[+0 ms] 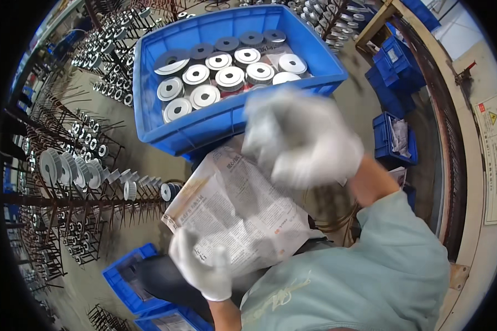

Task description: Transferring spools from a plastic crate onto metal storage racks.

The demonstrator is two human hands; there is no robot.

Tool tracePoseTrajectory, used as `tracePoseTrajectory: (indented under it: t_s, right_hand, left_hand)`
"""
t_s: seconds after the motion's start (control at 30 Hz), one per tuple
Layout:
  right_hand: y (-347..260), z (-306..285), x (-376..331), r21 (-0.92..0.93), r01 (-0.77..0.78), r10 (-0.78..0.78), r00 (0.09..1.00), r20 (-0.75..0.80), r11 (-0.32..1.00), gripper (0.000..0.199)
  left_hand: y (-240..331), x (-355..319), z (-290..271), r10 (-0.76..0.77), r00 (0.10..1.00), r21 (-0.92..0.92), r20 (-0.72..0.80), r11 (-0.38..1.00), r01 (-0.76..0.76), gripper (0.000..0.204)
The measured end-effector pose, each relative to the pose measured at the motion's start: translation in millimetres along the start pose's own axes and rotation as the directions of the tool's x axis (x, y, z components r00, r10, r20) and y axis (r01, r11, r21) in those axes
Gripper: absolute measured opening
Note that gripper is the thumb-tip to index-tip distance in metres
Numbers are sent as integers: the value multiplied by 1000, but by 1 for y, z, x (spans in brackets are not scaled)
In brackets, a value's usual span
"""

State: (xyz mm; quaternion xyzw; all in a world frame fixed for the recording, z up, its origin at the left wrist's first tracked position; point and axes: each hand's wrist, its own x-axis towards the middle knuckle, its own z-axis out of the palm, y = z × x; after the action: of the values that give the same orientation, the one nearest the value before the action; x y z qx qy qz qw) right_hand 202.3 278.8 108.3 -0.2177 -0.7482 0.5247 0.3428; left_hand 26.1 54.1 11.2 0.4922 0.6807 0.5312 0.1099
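Observation:
My right hand (309,140), in a white glove, is raised in front of the near rim of a blue bin (204,124). Motion smears its fingers, and a greyish patch by them is too blurred to name. White-gloved too, my left hand (201,267) is at the lower left edge of a newspaper sheet (248,212) spread over my lap. Its thumb and fingers stand apart, with print showing between them. Inside the bin, several round metal pulleys (230,78) with centre holes stand in rows, and darker discs (227,43) line the far side.
Racks of hooks bearing metal pulleys (66,165) fill the left side. Smaller blue crates (130,278) stand at lower left, and another blue crate (392,138) holds papers at the right. A wall with a warning notice (494,157) bounds the right side.

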Motion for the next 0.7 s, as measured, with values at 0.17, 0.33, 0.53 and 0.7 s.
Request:
tracePoseTrajectory:
  t_s: [0.17,0.33,0.53,0.7]
  right_hand:
    - [16,-111,106,-741,-128,-63,972,-224,660,60]
    - [93,-147,149,-935,-144,102,988,-116,325,59]
    - [107,-137,162,-985,-74,288,957,-25,158,56]
    - [108,-132,169,-989,-73,433,901,-11,128,52]
  left_hand:
    - [-42,-19,-18,-381,913,207,-147,891,405,57]
    - [-74,-46,-14,-591,806,-18,-48,807,590,57]
    - [-62,-41,-15,-726,687,-246,37,660,710,62]
    - [-57,-34,-25,-761,648,-323,41,603,729,65]
